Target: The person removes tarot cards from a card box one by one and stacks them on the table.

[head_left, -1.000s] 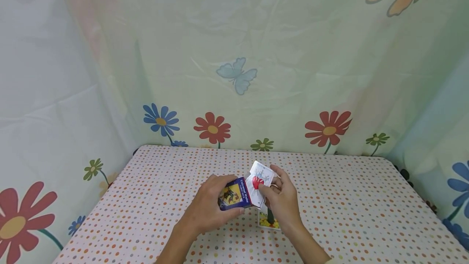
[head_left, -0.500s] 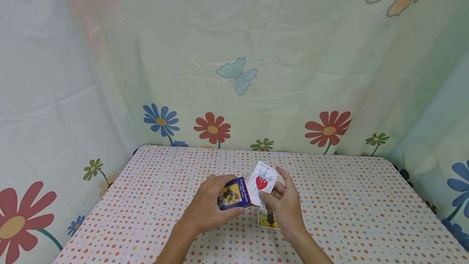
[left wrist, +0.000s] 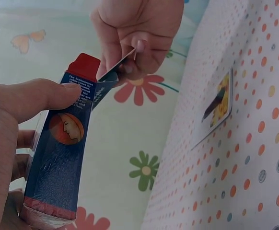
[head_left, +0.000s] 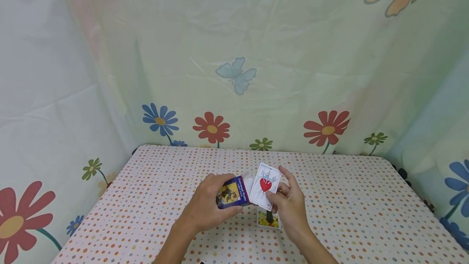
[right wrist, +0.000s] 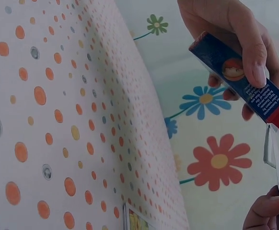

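In the head view, my left hand (head_left: 205, 203) grips a dark blue tarot card box (head_left: 229, 194) with a yellow picture, its flap end pointing right. A red side flap (left wrist: 85, 66) stands out from the box in the left wrist view. My right hand (head_left: 293, 207) pinches a white tarot card (head_left: 261, 174) showing a red heart pierced by swords, thumb on its face. That card's lower left edge is right at the box's mouth; whether its end is still inside cannot be told. Below them, a card with yellow flowers (head_left: 268, 220) lies on the table, partly covered.
The table (head_left: 165, 182) wears a white cloth with coloured dots. Behind it and at both sides hang pale curtains (head_left: 293, 52) printed with flowers and butterflies. Small dark objects (head_left: 403, 173) show beyond the table's right edge.
My right hand has drawn the heart card rightward, away from the box, and turned it more upright. The left hand and box have hardly moved.
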`<control>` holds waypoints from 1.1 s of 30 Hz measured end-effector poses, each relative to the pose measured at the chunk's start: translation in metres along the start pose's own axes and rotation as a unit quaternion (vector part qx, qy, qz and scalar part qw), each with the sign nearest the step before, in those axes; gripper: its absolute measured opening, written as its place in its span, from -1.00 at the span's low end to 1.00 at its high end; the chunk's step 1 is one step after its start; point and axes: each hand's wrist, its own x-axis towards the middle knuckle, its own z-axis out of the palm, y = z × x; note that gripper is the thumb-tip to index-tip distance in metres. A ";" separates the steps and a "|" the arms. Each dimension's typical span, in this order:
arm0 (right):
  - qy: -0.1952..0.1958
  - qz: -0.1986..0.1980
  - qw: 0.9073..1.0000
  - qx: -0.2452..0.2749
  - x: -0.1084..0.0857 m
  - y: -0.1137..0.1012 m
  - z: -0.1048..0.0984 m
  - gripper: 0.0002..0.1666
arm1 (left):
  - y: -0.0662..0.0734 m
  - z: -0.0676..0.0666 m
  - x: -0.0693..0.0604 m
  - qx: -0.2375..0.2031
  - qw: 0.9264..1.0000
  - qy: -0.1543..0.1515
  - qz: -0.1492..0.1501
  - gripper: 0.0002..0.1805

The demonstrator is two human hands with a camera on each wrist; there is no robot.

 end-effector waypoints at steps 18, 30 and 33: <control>0.013 0.032 0.999 -0.031 0.006 0.016 -0.008 -0.17 | 0.000 -0.003 0.000 0.009 1.000 0.002 -0.001 -0.21; -0.005 0.056 0.996 -0.068 0.009 0.030 -0.010 -0.18 | 0.000 -0.004 0.000 0.002 1.000 0.003 -0.001 -0.22; -0.015 0.060 0.995 -0.079 0.010 0.033 -0.011 -0.17 | -0.001 -0.003 0.000 0.001 1.000 0.005 0.001 -0.22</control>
